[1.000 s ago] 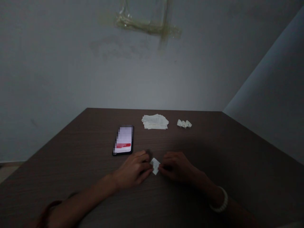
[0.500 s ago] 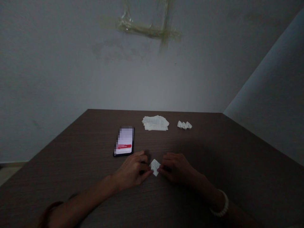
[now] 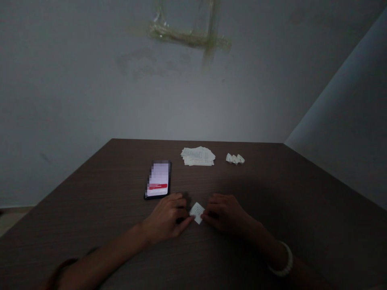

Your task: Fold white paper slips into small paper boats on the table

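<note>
A small folded paper, white with faint printed lines, lies between my hands near the middle of the table, turned like a diamond. My left hand pinches its left corner between thumb and fingers. At the opposite corner, my right hand grips the paper the same way, its fingers curled and partly in shadow. Both hands rest low over the dark tabletop.
A phone with a lit, partly blurred screen lies beyond my left hand. Farther back is a pile of printed paper slips, with several small folded paper pieces to its right. The brown table meets a grey wall.
Almost nothing differs. Both hands keep hold of the paper's corners, with only a very slight shift of the fingers.
</note>
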Action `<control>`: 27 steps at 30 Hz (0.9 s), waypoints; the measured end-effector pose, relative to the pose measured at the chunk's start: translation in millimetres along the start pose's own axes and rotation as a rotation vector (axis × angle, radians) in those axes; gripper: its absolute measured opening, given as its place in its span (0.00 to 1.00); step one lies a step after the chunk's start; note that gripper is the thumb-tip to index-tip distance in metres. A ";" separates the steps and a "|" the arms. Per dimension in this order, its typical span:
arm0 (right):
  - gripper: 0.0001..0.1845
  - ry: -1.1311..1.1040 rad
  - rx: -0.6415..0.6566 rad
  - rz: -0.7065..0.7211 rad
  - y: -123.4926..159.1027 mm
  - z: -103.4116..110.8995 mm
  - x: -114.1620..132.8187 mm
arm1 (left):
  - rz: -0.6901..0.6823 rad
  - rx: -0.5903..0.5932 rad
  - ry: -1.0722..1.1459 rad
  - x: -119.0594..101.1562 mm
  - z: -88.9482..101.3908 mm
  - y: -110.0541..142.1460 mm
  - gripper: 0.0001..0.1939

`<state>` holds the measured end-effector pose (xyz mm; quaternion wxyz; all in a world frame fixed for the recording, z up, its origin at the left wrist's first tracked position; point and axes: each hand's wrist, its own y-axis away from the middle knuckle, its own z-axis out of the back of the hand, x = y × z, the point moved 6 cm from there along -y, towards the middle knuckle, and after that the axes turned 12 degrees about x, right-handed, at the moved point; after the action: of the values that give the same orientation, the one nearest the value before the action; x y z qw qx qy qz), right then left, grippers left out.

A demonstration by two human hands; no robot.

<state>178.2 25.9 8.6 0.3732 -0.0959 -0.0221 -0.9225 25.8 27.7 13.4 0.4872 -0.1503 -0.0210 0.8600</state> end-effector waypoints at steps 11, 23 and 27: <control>0.10 -0.014 0.021 -0.010 -1.3 1.4 2.4 | 0.138 0.037 -0.041 -3.1 1.4 -9.6 0.12; 0.12 -0.080 0.002 -0.049 1.3 2.4 0.2 | 0.042 0.015 0.085 -0.5 2.9 -6.8 0.14; 0.15 -0.097 -0.022 -0.073 -2.6 0.1 -0.9 | 0.045 -0.013 0.088 0.7 1.3 -7.3 0.13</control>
<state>177.0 28.4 8.6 0.3367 -0.1438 -0.0334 -0.9299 31.2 32.3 15.8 0.4674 -0.1915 -0.0020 0.8631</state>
